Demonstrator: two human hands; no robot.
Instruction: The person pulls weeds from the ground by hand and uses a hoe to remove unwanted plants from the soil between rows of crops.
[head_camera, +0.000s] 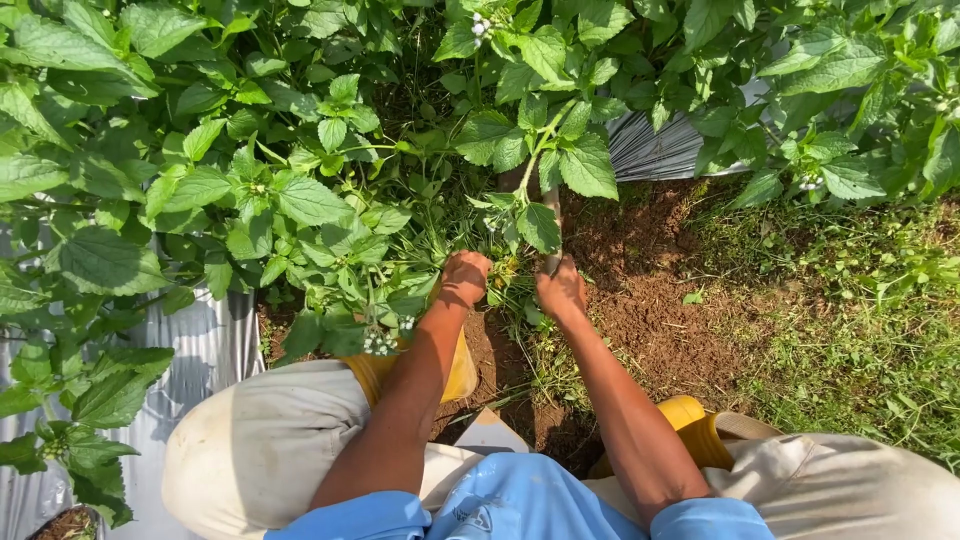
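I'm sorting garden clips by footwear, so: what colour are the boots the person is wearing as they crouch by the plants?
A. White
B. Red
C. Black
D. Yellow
D: a yellow boot shows beside the right forearm and another yellow boot behind the left forearm, both on the bare brown soil.

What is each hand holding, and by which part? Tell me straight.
The right hand grips the wooden handle of a tool at its lower end; its head is hidden under leaves. The left hand is closed in low weeds; what part it grips cannot be told.
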